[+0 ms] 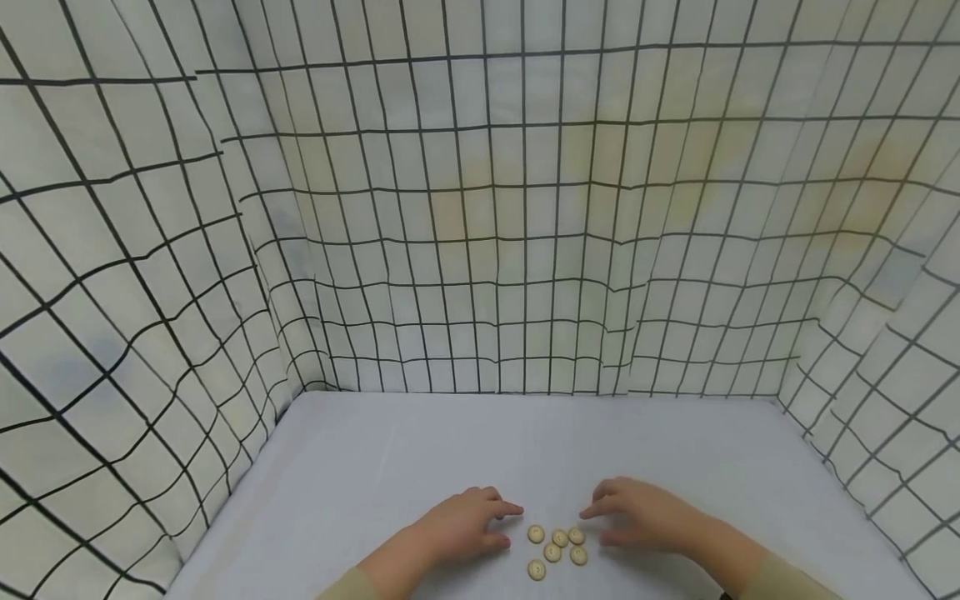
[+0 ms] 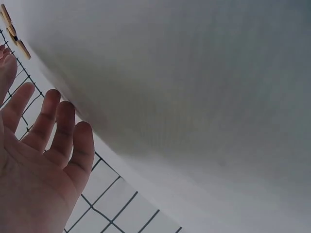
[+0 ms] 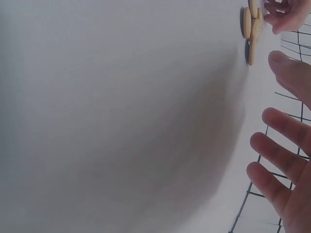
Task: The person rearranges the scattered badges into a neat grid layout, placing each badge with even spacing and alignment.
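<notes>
Several round, pale wooden buttons (image 1: 552, 552) lie flat in a loose cluster on the white table. One button (image 1: 536, 570) sits at the near side of the group, and another button (image 1: 536, 533) is at its far left. To the left of the cluster is my left hand (image 1: 468, 525), holding nothing, its fingers apart and relaxed in the left wrist view. My right hand (image 1: 645, 518) is on the right side, close to the buttons, also holding nothing with loosely bent fingers. Neither hand visibly touches a button. The right wrist view shows some buttons (image 3: 247, 23) edge-on.
White sheets with a black grid (image 1: 525, 250) stand behind the table and along both sides. The white table surface (image 1: 420, 442) stretches from the hands back to the rear sheet.
</notes>
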Demonstrator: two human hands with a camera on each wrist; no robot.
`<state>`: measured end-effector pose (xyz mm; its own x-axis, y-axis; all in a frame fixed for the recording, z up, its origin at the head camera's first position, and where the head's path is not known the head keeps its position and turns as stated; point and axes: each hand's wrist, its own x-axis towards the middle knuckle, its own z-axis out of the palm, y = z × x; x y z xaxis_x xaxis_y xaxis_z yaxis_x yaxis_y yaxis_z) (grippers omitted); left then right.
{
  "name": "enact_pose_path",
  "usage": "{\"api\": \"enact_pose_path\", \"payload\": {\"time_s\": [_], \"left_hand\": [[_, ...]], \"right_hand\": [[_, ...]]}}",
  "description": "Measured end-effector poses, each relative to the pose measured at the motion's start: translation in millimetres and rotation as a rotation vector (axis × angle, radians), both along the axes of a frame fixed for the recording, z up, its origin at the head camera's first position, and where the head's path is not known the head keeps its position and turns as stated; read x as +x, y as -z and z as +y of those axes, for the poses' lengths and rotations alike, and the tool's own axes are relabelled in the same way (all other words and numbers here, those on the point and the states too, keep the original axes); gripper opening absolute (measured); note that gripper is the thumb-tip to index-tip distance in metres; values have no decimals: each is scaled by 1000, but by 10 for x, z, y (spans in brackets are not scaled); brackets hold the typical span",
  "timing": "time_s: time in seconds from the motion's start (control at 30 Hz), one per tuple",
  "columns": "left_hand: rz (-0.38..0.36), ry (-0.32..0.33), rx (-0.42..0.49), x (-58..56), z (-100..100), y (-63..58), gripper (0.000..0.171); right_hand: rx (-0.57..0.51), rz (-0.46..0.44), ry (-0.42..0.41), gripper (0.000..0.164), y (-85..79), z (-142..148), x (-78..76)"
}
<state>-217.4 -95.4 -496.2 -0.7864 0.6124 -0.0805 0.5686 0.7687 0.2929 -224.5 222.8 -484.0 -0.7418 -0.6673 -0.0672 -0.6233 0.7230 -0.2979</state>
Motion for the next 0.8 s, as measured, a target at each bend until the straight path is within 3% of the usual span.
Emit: {"api": "enact_pose_path", "payload": {"time_s": [0.2,0.6,0.8], "left_hand": [[-1,21,3,-40,47,11,40],[-77,56,16,-139,167,-2,37],[-156,44,48,-191,224,32,33]], "right_hand": [[10,-52,-5,31,0,-75,-49],[5,-54,-59,27,134,-154,-153],[5,-41,-79,28,176,-159,-185]]}}
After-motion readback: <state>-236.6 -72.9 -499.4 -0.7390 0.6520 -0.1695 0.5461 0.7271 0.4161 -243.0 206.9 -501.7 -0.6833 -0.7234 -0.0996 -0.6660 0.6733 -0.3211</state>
